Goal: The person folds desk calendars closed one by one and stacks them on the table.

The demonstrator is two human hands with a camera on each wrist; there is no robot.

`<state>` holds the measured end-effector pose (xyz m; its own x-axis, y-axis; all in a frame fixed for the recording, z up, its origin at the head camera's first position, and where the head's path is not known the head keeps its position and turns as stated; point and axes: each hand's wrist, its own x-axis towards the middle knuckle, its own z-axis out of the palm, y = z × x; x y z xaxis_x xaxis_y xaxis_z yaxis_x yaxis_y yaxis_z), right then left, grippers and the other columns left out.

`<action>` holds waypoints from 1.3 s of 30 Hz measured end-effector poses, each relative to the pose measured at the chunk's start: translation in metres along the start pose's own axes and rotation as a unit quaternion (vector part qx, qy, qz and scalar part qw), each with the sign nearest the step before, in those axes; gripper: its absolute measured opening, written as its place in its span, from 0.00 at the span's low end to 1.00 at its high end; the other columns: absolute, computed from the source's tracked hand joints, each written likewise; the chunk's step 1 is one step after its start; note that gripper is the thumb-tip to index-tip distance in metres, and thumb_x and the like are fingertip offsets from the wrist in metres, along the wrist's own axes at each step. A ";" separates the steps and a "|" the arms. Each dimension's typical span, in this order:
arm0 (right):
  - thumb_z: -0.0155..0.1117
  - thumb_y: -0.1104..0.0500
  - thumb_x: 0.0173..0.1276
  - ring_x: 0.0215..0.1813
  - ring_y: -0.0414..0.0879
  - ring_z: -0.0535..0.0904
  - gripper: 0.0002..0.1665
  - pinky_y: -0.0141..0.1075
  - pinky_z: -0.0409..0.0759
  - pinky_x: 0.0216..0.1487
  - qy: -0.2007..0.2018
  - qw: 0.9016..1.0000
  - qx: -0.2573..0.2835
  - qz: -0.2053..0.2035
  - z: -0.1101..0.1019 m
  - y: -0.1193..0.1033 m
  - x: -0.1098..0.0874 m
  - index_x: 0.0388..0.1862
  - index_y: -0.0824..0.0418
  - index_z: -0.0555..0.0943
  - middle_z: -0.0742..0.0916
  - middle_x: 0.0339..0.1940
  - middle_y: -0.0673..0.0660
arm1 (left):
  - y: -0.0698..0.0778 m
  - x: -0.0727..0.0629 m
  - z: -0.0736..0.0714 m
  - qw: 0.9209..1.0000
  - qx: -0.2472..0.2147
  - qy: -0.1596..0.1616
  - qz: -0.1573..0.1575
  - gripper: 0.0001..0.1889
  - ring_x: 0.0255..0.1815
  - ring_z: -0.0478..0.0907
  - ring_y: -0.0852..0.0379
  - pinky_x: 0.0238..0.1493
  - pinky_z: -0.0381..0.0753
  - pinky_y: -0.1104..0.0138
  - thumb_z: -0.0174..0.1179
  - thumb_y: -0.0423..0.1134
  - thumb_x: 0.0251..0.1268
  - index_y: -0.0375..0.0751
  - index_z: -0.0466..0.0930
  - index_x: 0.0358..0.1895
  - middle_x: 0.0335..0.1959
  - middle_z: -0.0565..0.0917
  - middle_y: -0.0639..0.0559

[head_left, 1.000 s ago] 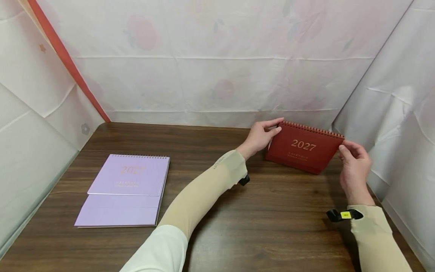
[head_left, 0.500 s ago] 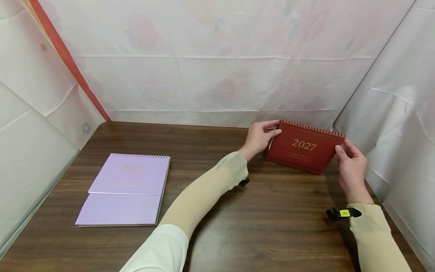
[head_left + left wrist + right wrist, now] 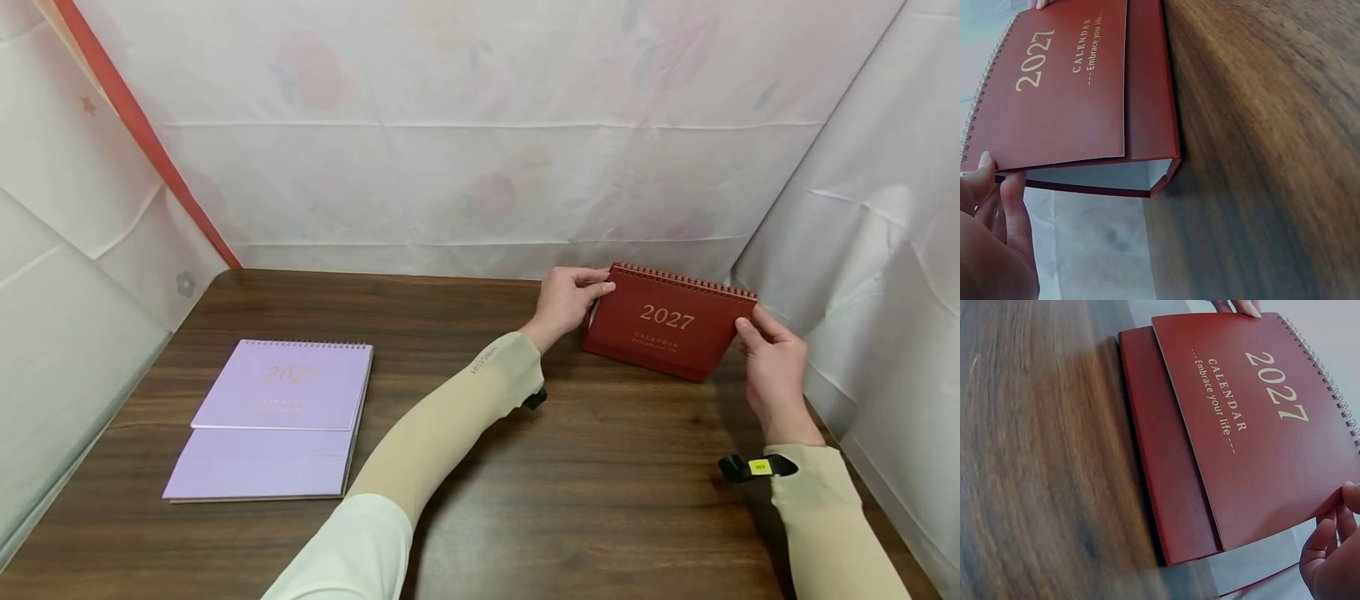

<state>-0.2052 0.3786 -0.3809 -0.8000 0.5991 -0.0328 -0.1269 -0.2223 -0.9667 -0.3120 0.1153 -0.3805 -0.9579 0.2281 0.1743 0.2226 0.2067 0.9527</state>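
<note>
A dark red 2027 desk calendar [image 3: 660, 329] stands propped up like a tent at the back right of the table, its spiral binding along the top. My left hand [image 3: 564, 304] pinches its left edge near the top corner, thumb on the front cover. On the opposite side, my right hand [image 3: 776, 367] pinches the right edge, thumb also on the cover. The left wrist view shows the calendar's open side [image 3: 1147, 172], with a pale inside between front and back panels. From the right wrist, the cover [image 3: 1254, 425] overlaps a plain red base strip [image 3: 1166, 450].
A lilac spiral desk calendar [image 3: 281, 387] lies flat on the left of the brown wooden table [image 3: 570, 500]. White printed cloth [image 3: 480, 150] hangs behind the table and along both sides. The red calendar stands close to the back cloth.
The right hand has moved slightly inward, its thumb now further onto the front cover. The left hand and the red calendar stay nearly in place.
</note>
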 end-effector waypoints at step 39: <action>0.64 0.72 0.68 0.32 0.36 0.76 0.21 0.25 0.76 0.35 -0.248 0.942 -0.159 -0.162 0.123 0.022 -0.094 0.61 0.72 0.79 0.84 0.38 0.42 | 0.020 -0.098 -0.218 0.993 0.107 -0.036 0.033 0.16 0.42 0.85 0.53 0.37 0.86 0.55 0.71 0.41 0.62 0.40 0.87 0.52 0.54 0.83 0.51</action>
<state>-0.2048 0.2228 -0.3675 -0.9349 0.1454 0.3238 -0.2927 0.2001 -0.9350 -0.2535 -0.1099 -0.3245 -0.9263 0.3137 0.2087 0.3251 0.3854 0.8636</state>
